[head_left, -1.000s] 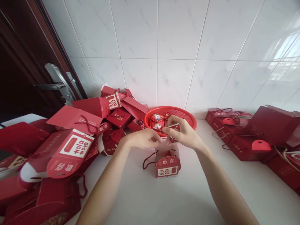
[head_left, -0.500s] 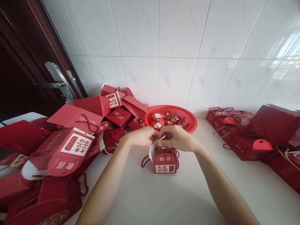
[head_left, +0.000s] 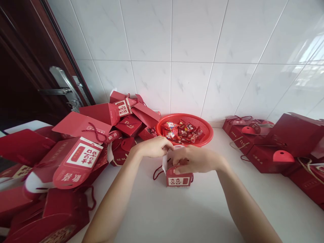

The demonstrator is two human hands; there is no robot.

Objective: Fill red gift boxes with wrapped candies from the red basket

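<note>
A small red paper gift box [head_left: 178,182] with a white label stands upright on the white counter in front of me, its dark red cord handle [head_left: 158,172] hanging out at the left. My left hand [head_left: 157,147] is at the box's far left corner, its fingers curled closed on the top edge. My right hand [head_left: 196,158] reaches over the top from the right, its fingers bent onto the near rounded flap and hiding most of it. Just behind both hands is a red plastic basket [head_left: 209,130] with several wrapped sweets [head_left: 186,130] in it.
Open red gift boxes [head_left: 83,153] lie heaped along the left side. More red boxes [head_left: 268,155] stand in a row on the right. Behind the counter rises a white tiled wall [head_left: 192,40]; a dark door with a metal handle [head_left: 63,88] is at the far left.
My right hand has moved from the far flap, beside my left hand, toward me and down onto the near flap. My left hand and the box have barely moved.
</note>
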